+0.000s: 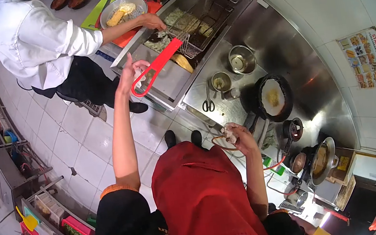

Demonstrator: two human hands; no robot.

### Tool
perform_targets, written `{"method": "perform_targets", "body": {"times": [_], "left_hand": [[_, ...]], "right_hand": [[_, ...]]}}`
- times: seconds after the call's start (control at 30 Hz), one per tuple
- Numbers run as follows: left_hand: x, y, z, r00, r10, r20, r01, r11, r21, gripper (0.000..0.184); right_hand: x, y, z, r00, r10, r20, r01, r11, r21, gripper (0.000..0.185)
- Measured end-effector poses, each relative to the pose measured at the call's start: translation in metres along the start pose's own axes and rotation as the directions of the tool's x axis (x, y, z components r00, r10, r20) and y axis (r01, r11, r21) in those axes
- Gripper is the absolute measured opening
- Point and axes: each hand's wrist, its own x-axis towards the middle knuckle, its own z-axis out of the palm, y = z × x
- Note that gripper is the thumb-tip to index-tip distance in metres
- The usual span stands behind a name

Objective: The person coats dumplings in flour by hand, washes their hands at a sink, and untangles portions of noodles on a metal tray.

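My left hand (128, 75) is raised at the near side of the fryer (146, 57), fingers apart, next to the looped red handle (159, 68) of a wire fry basket (188, 24). A small whitish patch shows by its fingers; I cannot make out what it is. My right hand (246, 141) closes round a crumpled whitish cloth (230, 134) near the steel counter's front edge. Beyond it, a black wok (265, 114) holds a pale round layer with a yellowish middle. A golden fried piece (182, 62) lies in the fryer tray.
A co-worker's hand (153, 21) reaches over the fryer from the left. Scissors (207, 102), a small saucepan (220, 82) and a steel bowl (241, 59) stand on the counter (316, 117). Another wok (322, 160) sits at the right. Shelving (14, 169) lines the left.
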Motion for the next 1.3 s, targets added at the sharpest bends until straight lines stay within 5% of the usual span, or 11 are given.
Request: {"method": "perform_targets", "body": {"times": [0.03,0.13,0.27,0.4,0.47,0.6,0.83,0.9,1.3], "left_hand": [[-0.001,0.015,0.003,0.965,-0.137,0.222,0.182,0.963,-0.199,0.070],[-0.015,0.064,0.036,0.898,-0.354,0.262,0.373,0.927,-0.025,0.074],[-0.024,0.098,0.087,0.945,-0.289,0.150,0.243,0.933,0.267,0.066],[-0.012,0.095,0.097,0.909,-0.360,0.209,0.297,0.913,0.279,0.056],[-0.014,0.103,0.103,0.936,-0.322,0.143,0.165,0.759,0.629,0.050],[-0.008,0.087,0.097,0.942,-0.185,0.279,-0.007,0.823,0.568,0.045],[-0.013,0.091,0.105,0.958,-0.104,0.267,-0.080,0.796,0.600,0.041],[-0.008,0.087,0.106,0.926,-0.005,0.377,-0.222,0.802,0.555,0.038],[-0.034,0.068,0.129,0.947,-0.054,0.317,-0.118,0.860,0.497,0.026]], "right_hand": [[0.000,0.001,0.000,1.000,-0.007,-0.023,0.007,1.000,0.010,0.019],[0.003,0.003,-0.002,1.000,-0.016,-0.011,0.016,1.000,0.005,0.019],[0.013,0.003,-0.028,0.998,0.001,0.067,0.000,1.000,-0.014,0.020],[0.011,-0.015,-0.012,0.998,-0.021,0.057,0.023,0.999,-0.024,0.021],[0.013,-0.016,-0.011,0.999,-0.014,0.031,0.015,1.000,-0.025,0.021],[0.016,-0.015,-0.010,0.997,-0.029,0.074,0.031,0.999,-0.022,0.020],[0.015,-0.016,-0.004,0.998,-0.019,0.067,0.019,1.000,0.000,0.020],[0.015,-0.016,-0.007,0.997,-0.020,0.076,0.020,1.000,0.000,0.021],[-0.001,-0.014,-0.018,0.997,-0.080,-0.021,0.080,0.997,-0.004,0.018]]}}
